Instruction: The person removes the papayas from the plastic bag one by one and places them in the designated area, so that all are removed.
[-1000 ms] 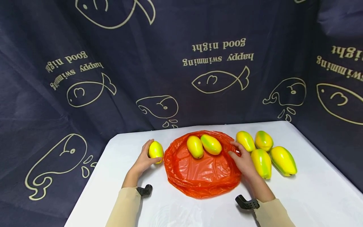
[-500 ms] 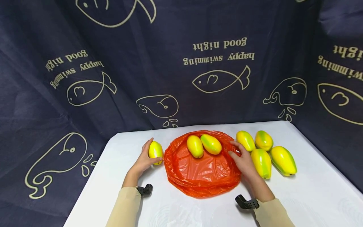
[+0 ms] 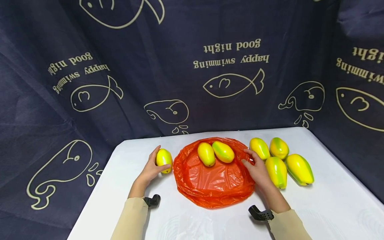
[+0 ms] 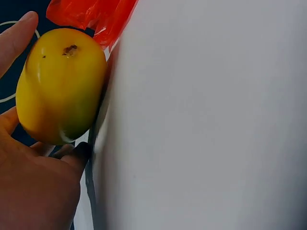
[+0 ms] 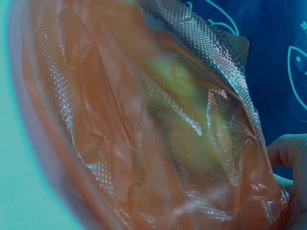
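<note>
Sleeves, beige and two in number, come in at seven and five o'clock, each with a black wrist mount by its cuff. The left hand, at nine o'clock of the one red bag, has thumb and fingers spread wide and clamped round a single yellow-green fruit, with the thumb at the fruit's five o'clock and a fingertip at its eleven. That fruit sits in the curve of the hand, just beside the bag's rim; the left wrist view shows a brown scar toward its twelve o'clock end. The right hand is at the bag's three o'clock, thumb and forefinger apart and touching the rim; whether they pinch the plastic, I cannot tell. Inside the spread-open bag, a pair of fruits lies toward its eleven and one o'clock. Past the right hand, between two and three o'clock, a bunch of four fruits lies on the white table, making seven fruits altogether. Farthest off, at twelve o'clock, hangs a dark blue cloth with pale fish and whale outlines and upside-down lettering
</note>
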Demonstrator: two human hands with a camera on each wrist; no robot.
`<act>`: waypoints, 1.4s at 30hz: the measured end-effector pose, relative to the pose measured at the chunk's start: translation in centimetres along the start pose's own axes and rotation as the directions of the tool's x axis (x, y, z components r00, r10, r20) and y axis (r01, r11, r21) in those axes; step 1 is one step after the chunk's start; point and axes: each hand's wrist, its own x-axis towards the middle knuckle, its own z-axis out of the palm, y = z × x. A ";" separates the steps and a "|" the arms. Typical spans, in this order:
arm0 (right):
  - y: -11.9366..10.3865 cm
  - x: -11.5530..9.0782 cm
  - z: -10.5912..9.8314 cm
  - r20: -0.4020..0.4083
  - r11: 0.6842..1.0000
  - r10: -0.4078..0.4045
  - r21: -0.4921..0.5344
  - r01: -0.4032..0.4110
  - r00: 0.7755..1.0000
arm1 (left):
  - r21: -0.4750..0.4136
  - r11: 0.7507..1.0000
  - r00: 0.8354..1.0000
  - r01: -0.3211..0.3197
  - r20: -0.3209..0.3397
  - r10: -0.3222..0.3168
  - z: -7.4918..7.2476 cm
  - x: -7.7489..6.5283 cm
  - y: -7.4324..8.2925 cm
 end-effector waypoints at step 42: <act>0.2 0.1 0.1 -0.018 1.000 0.012 0.003 -0.012 1.000 | -0.070 0.953 0.929 -0.295 -0.253 0.270 3.9 0.1 8.1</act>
